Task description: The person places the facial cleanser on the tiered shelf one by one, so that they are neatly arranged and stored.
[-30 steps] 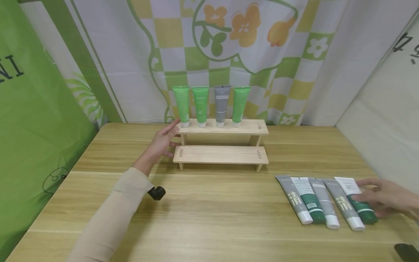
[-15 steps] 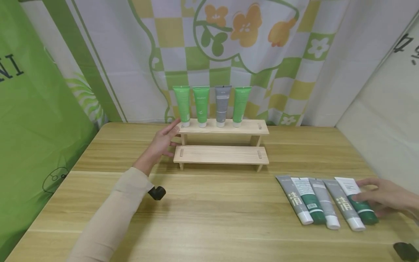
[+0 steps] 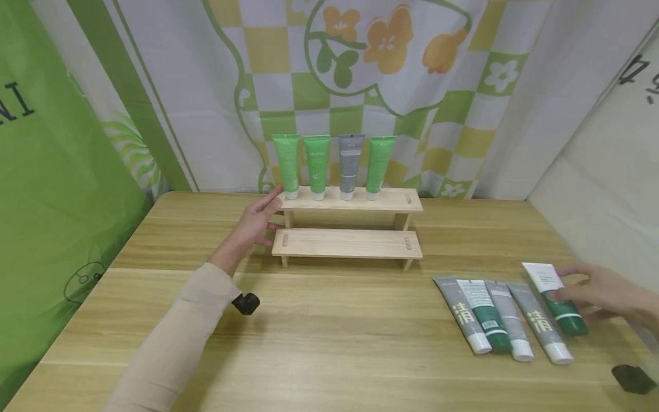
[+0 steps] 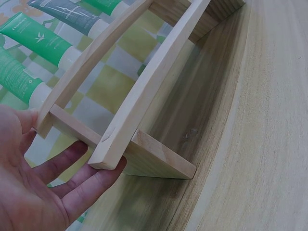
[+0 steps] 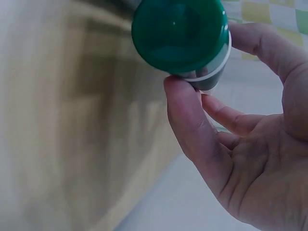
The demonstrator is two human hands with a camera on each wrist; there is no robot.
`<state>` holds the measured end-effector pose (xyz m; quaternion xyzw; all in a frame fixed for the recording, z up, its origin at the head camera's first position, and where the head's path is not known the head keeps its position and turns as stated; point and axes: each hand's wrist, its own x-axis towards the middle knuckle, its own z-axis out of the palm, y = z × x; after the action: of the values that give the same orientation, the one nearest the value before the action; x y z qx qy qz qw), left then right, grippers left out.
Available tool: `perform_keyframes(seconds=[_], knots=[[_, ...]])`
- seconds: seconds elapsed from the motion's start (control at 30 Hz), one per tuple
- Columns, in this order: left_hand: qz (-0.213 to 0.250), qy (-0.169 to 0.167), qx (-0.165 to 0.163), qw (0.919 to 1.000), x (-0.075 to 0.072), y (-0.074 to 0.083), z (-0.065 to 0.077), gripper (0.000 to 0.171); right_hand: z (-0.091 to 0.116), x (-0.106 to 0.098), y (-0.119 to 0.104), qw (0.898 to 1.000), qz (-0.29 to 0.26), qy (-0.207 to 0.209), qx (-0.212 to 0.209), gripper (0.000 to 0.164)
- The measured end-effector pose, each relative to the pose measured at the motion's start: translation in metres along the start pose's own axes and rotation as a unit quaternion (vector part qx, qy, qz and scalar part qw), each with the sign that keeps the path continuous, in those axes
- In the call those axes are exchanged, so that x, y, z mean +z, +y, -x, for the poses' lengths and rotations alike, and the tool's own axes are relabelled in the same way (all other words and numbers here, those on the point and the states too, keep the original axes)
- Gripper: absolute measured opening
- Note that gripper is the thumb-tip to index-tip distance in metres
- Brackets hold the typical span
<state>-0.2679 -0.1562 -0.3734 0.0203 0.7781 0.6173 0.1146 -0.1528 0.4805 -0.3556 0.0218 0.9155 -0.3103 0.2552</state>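
In the head view my right hand (image 3: 599, 292) holds a white-and-green squeeze tube (image 3: 558, 303) just off the row at the right. The right wrist view shows its dark green cap (image 5: 180, 33) between thumb and fingers. At the left end of a two-tier wooden stand (image 3: 347, 243), my left hand (image 3: 252, 223) grips the side. In the left wrist view, that hand's thumb is at the upper board and its fingers (image 4: 91, 190) reach the lower board's end. Green tubes (image 3: 316, 166) and one grey tube (image 3: 349, 166) stand cap-down on the upper tier.
Beside the held tube lie several grey tubes (image 3: 463, 315) and a white-and-green tube (image 3: 486, 315) on the wood-grain table (image 3: 334, 332). A patterned curtain (image 3: 278, 86) hangs behind the stand. A green cloth (image 3: 67, 200) is at the left and a white panel (image 3: 602, 149) at the right.
My right hand has lifted the white-and-green tube and moved it slightly away from me, apart from the grey tube beside it. The left hand and stand stay in place.
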Motion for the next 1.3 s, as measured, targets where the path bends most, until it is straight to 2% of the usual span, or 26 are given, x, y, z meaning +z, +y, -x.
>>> perform_keyframes(seconds=[0.13, 0.27, 0.53, 0.87, 1.1, 1.3], knots=[[0.001, -0.001, 0.002, 1.0000, 0.000, 0.000, 0.000, 0.052, -0.001, -0.007, -0.020, 0.999, 0.013, 0.016, -0.028, 0.083], [0.002, -0.001, 0.001, 1.0000, 0.000, 0.001, 0.001, 0.052, -0.007, -0.009, -0.043, 0.998, -0.002, 0.037, -0.054, 0.083], [0.006, -0.003, 0.000, 1.0000, -0.001, 0.001, 0.002, 0.052, -0.024, -0.011, -0.102, 0.992, -0.045, 0.077, -0.088, 0.083], [0.000, -0.008, 0.002, 1.0000, 0.001, 0.000, 0.002, 0.054, -0.042, -0.007, -0.174, 0.984, -0.064, 0.116, -0.116, 0.088], [0.005, -0.003, -0.003, 1.0000, 0.001, 0.002, 0.003, 0.053, -0.053, 0.003, -0.217, 0.970, -0.086, 0.176, -0.141, 0.089], [0.012, 0.000, -0.007, 0.9999, 0.002, 0.002, 0.002, 0.053, -0.065, 0.013, -0.244, 0.955, -0.107, 0.219, -0.167, 0.088]])
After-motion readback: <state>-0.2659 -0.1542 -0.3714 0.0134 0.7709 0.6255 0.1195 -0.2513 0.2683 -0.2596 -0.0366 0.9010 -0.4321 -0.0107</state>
